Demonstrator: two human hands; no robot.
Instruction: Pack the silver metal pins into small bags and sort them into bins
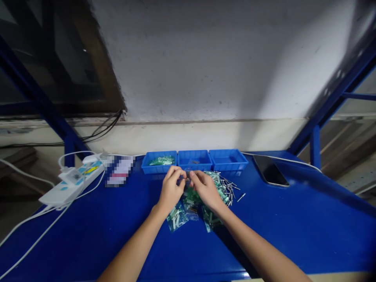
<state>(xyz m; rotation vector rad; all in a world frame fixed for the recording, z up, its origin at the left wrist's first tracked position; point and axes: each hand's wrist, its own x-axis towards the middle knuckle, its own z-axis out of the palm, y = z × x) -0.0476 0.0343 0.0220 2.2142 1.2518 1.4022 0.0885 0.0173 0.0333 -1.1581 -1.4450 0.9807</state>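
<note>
A small clear bag point(188, 172), mostly hidden by fingers, is near the centre of the frame, just below the middle tray; it seems to stand roughly upright, but its long axis and the way its mouth points are too small to tell. The left hand point(172, 184) pinches it between curled fingers and thumb from the left, and the right hand point(207, 190) pinches it from the right, both sets of fingertips close together. Beneath the hands lie filled packets; the lower-left packet point(177, 217) is tilted, its pale pieces running steeply from lower left to upper right. Right of the right hand, a heap of metal rods point(229, 186) points in many directions, and a lone rod point(241, 197) beside it slants up to the right. Above the hands, three blue trays stand in a row: the left tray point(154, 170) holds green packets, then come the middle tray point(202, 165) and the right tray point(229, 166). A dark phone point(270, 172) slants down to the right at centre right; a white power strip point(54, 196) slants up to the right at centre left, all on the blue table point(293, 235).
</note>
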